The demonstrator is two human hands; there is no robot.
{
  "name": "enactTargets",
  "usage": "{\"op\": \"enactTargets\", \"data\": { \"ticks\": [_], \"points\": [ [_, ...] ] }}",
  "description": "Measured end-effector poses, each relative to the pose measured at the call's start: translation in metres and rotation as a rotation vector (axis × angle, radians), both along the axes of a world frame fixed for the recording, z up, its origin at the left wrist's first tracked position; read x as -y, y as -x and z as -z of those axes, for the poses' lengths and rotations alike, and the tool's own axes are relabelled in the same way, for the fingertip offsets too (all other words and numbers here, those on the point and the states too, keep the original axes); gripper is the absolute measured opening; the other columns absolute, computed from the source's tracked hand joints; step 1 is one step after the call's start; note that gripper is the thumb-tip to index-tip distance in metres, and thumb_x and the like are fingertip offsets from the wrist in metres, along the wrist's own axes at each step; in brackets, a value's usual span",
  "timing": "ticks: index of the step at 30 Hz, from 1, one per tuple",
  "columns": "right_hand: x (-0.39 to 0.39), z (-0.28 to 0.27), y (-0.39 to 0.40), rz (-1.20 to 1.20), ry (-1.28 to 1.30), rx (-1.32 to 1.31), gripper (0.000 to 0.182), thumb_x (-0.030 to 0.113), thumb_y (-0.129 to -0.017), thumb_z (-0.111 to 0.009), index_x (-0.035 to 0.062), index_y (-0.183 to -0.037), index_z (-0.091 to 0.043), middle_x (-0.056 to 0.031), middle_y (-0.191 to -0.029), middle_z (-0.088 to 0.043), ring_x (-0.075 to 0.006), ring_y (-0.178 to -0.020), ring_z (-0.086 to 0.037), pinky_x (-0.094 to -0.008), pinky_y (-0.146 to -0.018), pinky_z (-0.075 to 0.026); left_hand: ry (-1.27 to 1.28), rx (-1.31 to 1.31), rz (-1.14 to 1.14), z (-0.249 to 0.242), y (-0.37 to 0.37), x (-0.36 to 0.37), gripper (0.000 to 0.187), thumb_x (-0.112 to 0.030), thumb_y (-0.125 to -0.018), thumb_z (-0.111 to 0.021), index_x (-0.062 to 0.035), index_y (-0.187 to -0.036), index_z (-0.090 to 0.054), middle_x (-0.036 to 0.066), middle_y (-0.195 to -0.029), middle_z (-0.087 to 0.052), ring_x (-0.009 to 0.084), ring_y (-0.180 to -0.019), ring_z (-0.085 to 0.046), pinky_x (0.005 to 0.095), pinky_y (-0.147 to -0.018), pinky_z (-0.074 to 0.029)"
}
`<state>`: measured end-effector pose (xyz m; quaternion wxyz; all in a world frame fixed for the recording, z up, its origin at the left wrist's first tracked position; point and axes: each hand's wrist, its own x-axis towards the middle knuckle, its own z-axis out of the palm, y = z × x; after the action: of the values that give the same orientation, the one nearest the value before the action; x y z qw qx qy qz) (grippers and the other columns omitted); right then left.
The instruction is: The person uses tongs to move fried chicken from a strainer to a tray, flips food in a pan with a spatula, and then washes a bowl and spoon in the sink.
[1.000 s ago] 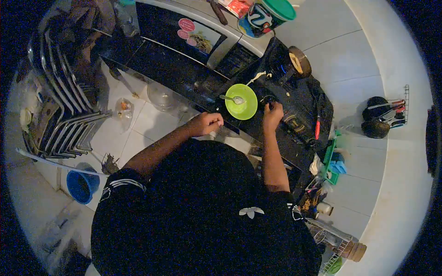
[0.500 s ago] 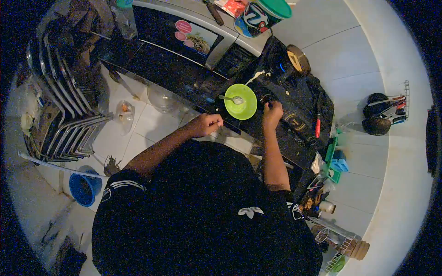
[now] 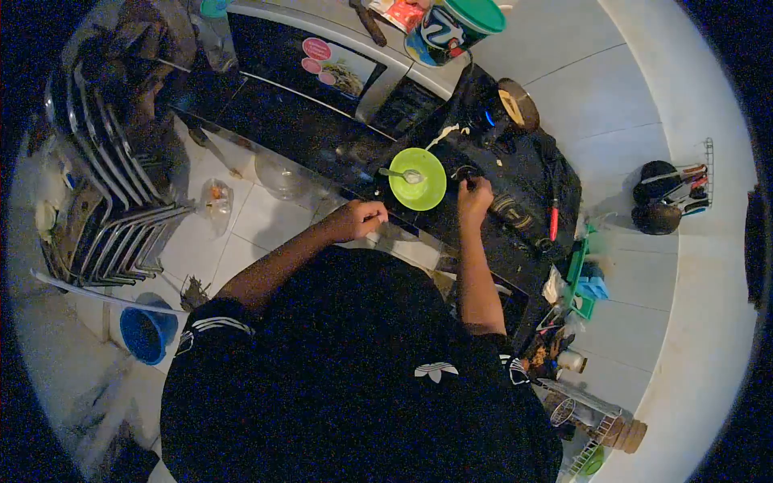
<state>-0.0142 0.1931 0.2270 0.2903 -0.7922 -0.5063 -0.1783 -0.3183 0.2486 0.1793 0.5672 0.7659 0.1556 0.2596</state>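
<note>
A lime-green bowl [image 3: 428,194] with a metal spoon [image 3: 396,173] resting in it stands on the dark counter [image 3: 318,153]. Just right of the bowl is my right hand [image 3: 475,197], its fingers closed at a small dark item [image 3: 465,174] that I cannot make out. Below and left of the bowl, my left hand [image 3: 354,221] hangs at the counter edge with curled fingers and nothing visible in it. Beyond my right hand, a small pan [image 3: 525,103] holding something yellowish sits near a blue flame [image 3: 489,118] on the black stove.
A red-handled utensil [image 3: 554,221] lies at the right. At the back are an oven [image 3: 294,60] and a tub with a green lid [image 3: 477,14]. Stacked metal-legged chairs [image 3: 105,177] and a blue bucket [image 3: 148,333] stand left. Utensils hang from a wall rack [image 3: 708,173].
The view has shifted very slightly. Both hands keep nearly the same places and poses, and the bowl and spoon stay put.
</note>
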Motion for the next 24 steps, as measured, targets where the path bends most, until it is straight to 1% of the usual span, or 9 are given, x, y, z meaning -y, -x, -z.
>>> {"op": "enactTargets", "data": {
  "ticks": [5,8,11,13,15,16,18,22,24],
  "points": [
    [0.001,0.003,0.0,0.016,-0.051,-0.033,0.021,0.012,-0.072,-0.076,-0.0016,-0.082,-0.064,-0.0194,-0.082,-0.064,-0.0349,-0.073,-0.063,-0.0418,-0.068,-0.05,0.021,-0.049,0.034,-0.012,0.002,-0.002,0.009,-0.013,-0.088,-0.057,-0.0044,-0.091,-0.059,0.009,-0.072,-0.063,0.0189,-0.065,-0.063,0.0333,-0.061,-0.049],
    [0.001,-0.002,0.005,0.006,-0.059,-0.048,0.023,0.014,-0.072,-0.077,-0.0007,-0.083,-0.064,-0.0181,-0.081,-0.064,-0.0345,-0.073,-0.063,-0.0417,-0.067,-0.05,0.019,-0.078,0.043,-0.012,0.001,-0.002,0.011,-0.014,-0.089,-0.056,-0.0037,-0.092,-0.059,0.009,-0.074,-0.064,0.0191,-0.067,-0.063,0.0334,-0.064,-0.049],
    [0.002,-0.002,0.006,0.067,-0.04,-0.008,0.023,0.015,-0.072,-0.078,0.0,-0.083,-0.063,-0.0175,-0.08,-0.063,-0.0346,-0.073,-0.062,-0.042,-0.067,-0.049,-0.008,-0.078,0.053,-0.001,-0.001,-0.004,0.015,-0.017,-0.09,-0.055,-0.0031,-0.093,-0.059,0.009,-0.077,-0.064,0.0196,-0.071,-0.063,0.0339,-0.067,-0.05],
    [0.004,-0.007,0.008,0.001,-0.06,-0.029,0.024,0.015,-0.072,-0.078,0.0,-0.083,-0.063,-0.0171,-0.08,-0.062,-0.034,-0.073,-0.061,-0.0423,-0.067,-0.048,-0.03,-0.069,0.059,-0.011,-0.002,-0.004,0.017,-0.018,-0.092,-0.053,-0.0028,-0.094,-0.059,0.009,-0.079,-0.064,0.0198,-0.073,-0.063,0.0341,-0.069,-0.05],
    [0.005,-0.01,0.009,-0.005,-0.085,-0.027,0.024,0.015,-0.073,-0.077,-0.0002,-0.084,-0.062,-0.0172,-0.08,-0.062,-0.034,-0.073,-0.061,-0.0425,-0.066,-0.048,0.12,-0.18,0.133,-0.022,0.0,-0.006,0.019,-0.02,-0.093,-0.051,-0.0026,-0.095,-0.059,0.009,-0.083,-0.063,0.0195,-0.077,-0.062,0.0343,-0.072,-0.049],
    [0.005,-0.01,0.008,-0.018,-0.104,-0.027,0.024,0.015,-0.073,-0.077,-0.0004,-0.085,-0.062,-0.0172,-0.08,-0.061,-0.0339,-0.073,-0.06,-0.0426,-0.066,-0.048,0.112,-0.183,0.141,-0.018,-0.002,-0.006,0.019,-0.02,-0.093,-0.051,-0.0026,-0.095,-0.059,0.009,-0.083,-0.063,0.0195,-0.077,-0.062,0.0343,-0.072,-0.049],
    [0.006,-0.009,0.007,0.001,-0.095,-0.046,0.024,0.015,-0.073,-0.077,-0.0005,-0.085,-0.062,-0.0172,-0.08,-0.061,-0.0341,-0.073,-0.06,-0.0426,-0.067,-0.048,0.047,-0.086,0.124,-0.014,-0.007,-0.008,0.02,-0.02,-0.095,-0.05,-0.0023,-0.096,-0.059,0.008,-0.083,-0.062,0.0179,-0.078,-0.061,0.0333,-0.074,-0.049],
    [0.008,-0.009,0.006,-0.001,-0.083,-0.124,0.024,0.014,-0.074,-0.076,-0.0009,-0.086,-0.062,-0.0173,-0.082,-0.061,-0.0347,-0.074,-0.06,-0.0427,-0.069,-0.048,-0.016,-0.052,0.137,-0.028,-0.019,-0.013,0.021,-0.021,-0.095,-0.049,-0.0023,-0.097,-0.059,0.007,-0.08,-0.061,0.016,-0.075,-0.06,0.0326,-0.071,-0.049],
    [0.008,-0.01,0.005,0.02,-0.076,-0.133,0.024,0.014,-0.074,-0.075,-0.001,-0.087,-0.062,-0.0176,-0.083,-0.061,-0.0349,-0.075,-0.06,-0.0425,-0.069,-0.048,0.065,-0.075,0.139,-0.042,-0.028,-0.016,0.021,-0.021,-0.096,-0.049,-0.0029,-0.097,-0.059,0.006,-0.077,-0.059,0.0145,-0.071,-0.059,0.0315,-0.068,-0.049]
  ]
}}
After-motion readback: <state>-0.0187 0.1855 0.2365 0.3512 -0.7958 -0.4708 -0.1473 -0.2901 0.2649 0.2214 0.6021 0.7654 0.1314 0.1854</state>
